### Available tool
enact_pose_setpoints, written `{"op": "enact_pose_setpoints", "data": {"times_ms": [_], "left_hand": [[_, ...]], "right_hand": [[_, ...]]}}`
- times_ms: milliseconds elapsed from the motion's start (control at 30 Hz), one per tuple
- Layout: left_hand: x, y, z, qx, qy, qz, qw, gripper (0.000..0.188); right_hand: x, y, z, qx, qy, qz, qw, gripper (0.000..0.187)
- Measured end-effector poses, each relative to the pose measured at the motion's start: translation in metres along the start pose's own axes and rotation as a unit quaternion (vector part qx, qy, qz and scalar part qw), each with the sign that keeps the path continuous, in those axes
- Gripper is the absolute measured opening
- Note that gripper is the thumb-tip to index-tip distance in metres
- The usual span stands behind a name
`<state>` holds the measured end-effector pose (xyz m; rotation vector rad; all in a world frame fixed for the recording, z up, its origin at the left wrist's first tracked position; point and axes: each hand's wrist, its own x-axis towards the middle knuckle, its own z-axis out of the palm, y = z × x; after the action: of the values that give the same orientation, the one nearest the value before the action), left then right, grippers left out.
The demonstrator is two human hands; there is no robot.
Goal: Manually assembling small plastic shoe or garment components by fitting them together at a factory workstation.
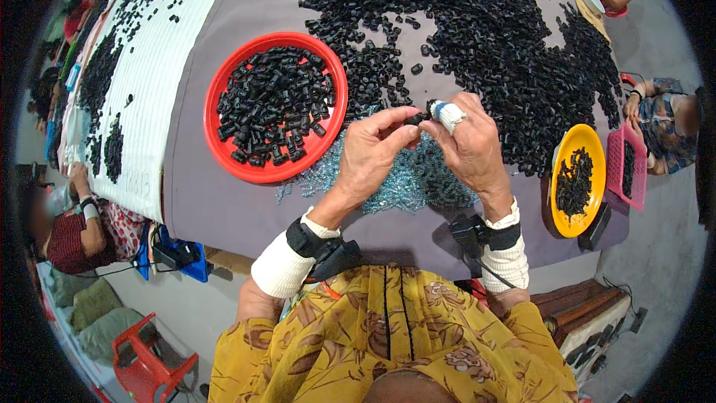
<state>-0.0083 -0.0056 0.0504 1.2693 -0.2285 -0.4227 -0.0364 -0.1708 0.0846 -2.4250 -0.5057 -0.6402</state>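
My left hand [371, 151] and my right hand [471, 142] meet over the table, fingertips pinched together on a small black plastic part [422, 115]. Both hands seem to grip this part, though the fingers cover most of it. White wrapping with a blue band [447, 113] is around one finger of my right hand. Beneath the hands lies a pile of small shiny bluish metal pieces [388, 185], possibly springs, with a darker grey heap [441, 172] beside it. To the left of my left hand stands a round red tray [215, 125] filled with black plastic parts [272, 97].
Loose black parts [492, 60] spread over the grey tablecloth [246, 7]. At right stand a yellow tray [594, 151] and a pink basket [616, 157], both holding black parts. Other people sit at left [74, 235] and right [660, 123]. A red chair [145, 366] stands lower left.
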Motion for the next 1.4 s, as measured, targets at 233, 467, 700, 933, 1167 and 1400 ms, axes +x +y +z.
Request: {"op": "enact_pose_setpoints", "data": {"times_ms": [233, 467, 700, 933, 1167, 1400], "left_hand": [[-0.001, -0.001, 0.001, 0.038, 0.015, 0.027, 0.999, 0.023], [0.0, 0.002, 0.001, 0.095, 0.024, 0.068, 0.993, 0.021], [0.001, 0.004, -0.001, 0.14, 0.01, 0.105, 0.984, 0.021], [-0.001, 0.003, 0.001, 0.191, 0.018, 0.112, 0.975, 0.02], [0.0, 0.003, -0.001, 0.261, 0.022, 0.141, 0.955, 0.019], [0.003, 0.006, -0.003, 0.301, 0.014, 0.173, 0.938, 0.018]], "right_hand": [[0.002, -0.001, 0.001, -0.029, -0.011, -0.046, 0.998, 0.015], [0.001, -0.005, 0.001, -0.096, 0.005, -0.053, 0.994, 0.014], [-0.005, -0.01, 0.003, -0.116, -0.02, -0.052, 0.992, 0.011], [-0.01, -0.011, 0.007, -0.13, -0.035, -0.027, 0.991, 0.011], [-0.007, -0.004, 0.004, -0.108, -0.077, -0.052, 0.99, 0.011], [-0.007, 0.003, 0.006, -0.06, -0.084, -0.058, 0.993, 0.012]]}}
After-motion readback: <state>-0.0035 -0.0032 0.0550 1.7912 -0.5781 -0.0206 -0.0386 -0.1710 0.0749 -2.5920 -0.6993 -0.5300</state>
